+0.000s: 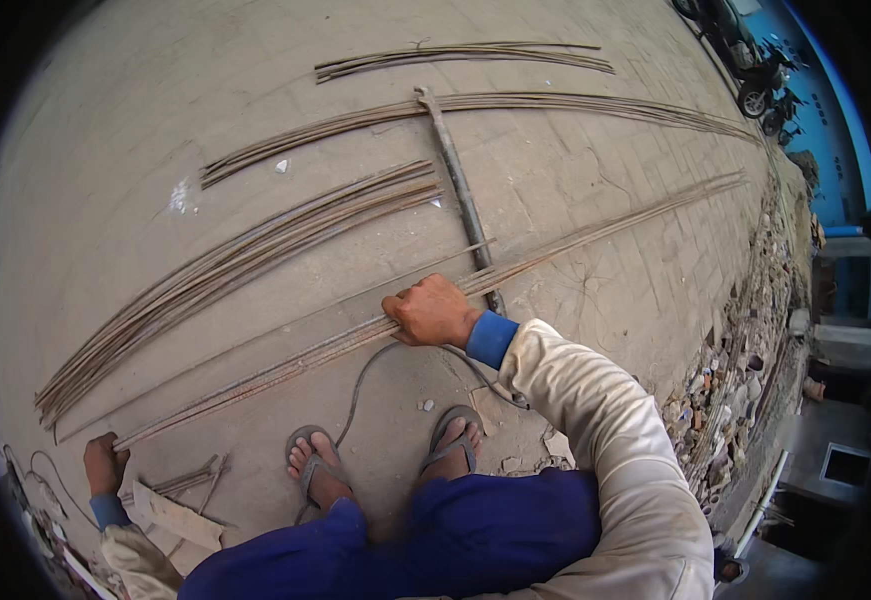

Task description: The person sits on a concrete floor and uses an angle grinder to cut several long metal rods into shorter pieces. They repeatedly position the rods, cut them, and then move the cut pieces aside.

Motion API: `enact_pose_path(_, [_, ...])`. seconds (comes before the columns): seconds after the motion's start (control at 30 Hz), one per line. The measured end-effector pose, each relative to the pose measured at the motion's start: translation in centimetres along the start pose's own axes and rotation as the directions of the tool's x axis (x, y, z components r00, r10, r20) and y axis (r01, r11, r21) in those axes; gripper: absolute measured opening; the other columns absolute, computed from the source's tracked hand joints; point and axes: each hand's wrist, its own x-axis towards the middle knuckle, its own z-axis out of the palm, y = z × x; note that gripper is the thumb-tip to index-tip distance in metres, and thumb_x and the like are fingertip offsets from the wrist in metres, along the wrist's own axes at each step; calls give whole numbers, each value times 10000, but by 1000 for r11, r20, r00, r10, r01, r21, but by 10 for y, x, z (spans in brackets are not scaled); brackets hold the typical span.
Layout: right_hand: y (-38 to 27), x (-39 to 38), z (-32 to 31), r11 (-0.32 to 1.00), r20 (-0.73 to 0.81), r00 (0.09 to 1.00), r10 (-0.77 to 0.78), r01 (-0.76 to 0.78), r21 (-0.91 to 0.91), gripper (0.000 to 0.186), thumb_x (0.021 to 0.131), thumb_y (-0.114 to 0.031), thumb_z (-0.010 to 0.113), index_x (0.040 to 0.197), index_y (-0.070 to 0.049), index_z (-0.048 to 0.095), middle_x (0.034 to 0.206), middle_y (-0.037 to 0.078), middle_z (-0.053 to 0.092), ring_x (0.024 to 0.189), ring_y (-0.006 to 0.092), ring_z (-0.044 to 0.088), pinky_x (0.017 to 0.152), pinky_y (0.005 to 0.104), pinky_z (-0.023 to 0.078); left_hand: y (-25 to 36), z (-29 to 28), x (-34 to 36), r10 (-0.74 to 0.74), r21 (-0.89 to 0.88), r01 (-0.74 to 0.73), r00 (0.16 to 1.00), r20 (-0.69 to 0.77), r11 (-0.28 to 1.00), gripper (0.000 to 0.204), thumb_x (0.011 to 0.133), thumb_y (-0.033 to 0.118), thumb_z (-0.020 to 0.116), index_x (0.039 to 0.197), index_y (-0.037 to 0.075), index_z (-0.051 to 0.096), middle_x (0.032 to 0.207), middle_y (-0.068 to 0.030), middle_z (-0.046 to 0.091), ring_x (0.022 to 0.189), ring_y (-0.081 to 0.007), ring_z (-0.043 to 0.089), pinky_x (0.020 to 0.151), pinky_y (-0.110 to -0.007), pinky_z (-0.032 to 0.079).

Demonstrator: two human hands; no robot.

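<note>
r hand (433,312) closed over the near bundle of thin steel rods (285,362), knuckles up, gripping abt mid-length. l hand (103,464) down at the bundle's near-left end, fingers look curled by the rod tips, but can't tell if it's actually gripping, too close to the frame rim. bundle lies on the paved ground (105,150), running from near-left to far-right, just ahead of the sandalled feet (385,455).

step, my read: squaring up / gathering this bundle, ends being evened at the left. next move prob needs both hands firm on it, r hand keeping the rods from fanning out.

other stuff: three more rod bundles (245,255) farther out, well apart. long bar tool (460,190) lies across, its near end touching or just beside the held bundle. loose wire (360,385) loops on the ground btw the feet and the r hand. rubble (745,370) along the right edge, motorbikes (765,80) far right.
</note>
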Motion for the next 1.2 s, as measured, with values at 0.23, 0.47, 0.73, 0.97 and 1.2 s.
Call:
enact_pose_path(0.23, [-101,88,20,996,199,980,-26,42,-76,349,842,-375,832,886,-62,684,758,203,746,728,396,760,702,494,611,-1,38,-36,-325,-22,366,793,-515,930,558,793,32,720,1331,169,660,1457,-180,536,1358,-427,496,1143,-535,444])
enact_pose_path(0.47, [-134,118,57,993,292,956,-42,72,-94,364,872,-382,800,939,-28,747,826,249,765,808,430,775,770,510,623,96,93,-7,-513,-663,37,601,612,-748,533,1129,377,562,1503,22,428,1408,-213,562,1354,-396,575,1080,-521,522])
enact_pose_path(0.73, [-146,111,28,1000,293,956,-9,10,-1,399,833,-406,844,971,-44,751,843,235,768,817,421,773,768,507,613,117,74,26,-722,-640,-345,436,537,-686,310,1149,368,540,1086,71,476,909,-66,486,669,-170,470,573,-377,505])
enact_pose_path(0.97, [-57,67,-25,998,497,867,38,-53,16,606,750,-444,933,1183,-82,713,1057,175,774,945,363,773,849,462,600,98,60,24,-772,-678,-372,349,531,-634,314,1144,340,546,1033,57,468,870,-49,449,647,-152,428,532,-341,432])
enact_pose_path(1.2, [-3,16,-8,976,354,922,154,-87,-199,421,717,-362,927,868,-50,689,769,192,741,771,432,739,764,507,590,58,71,27,-774,-693,-348,340,534,-631,369,1148,364,519,1065,5,509,842,-58,492,619,-157,449,516,-337,443])
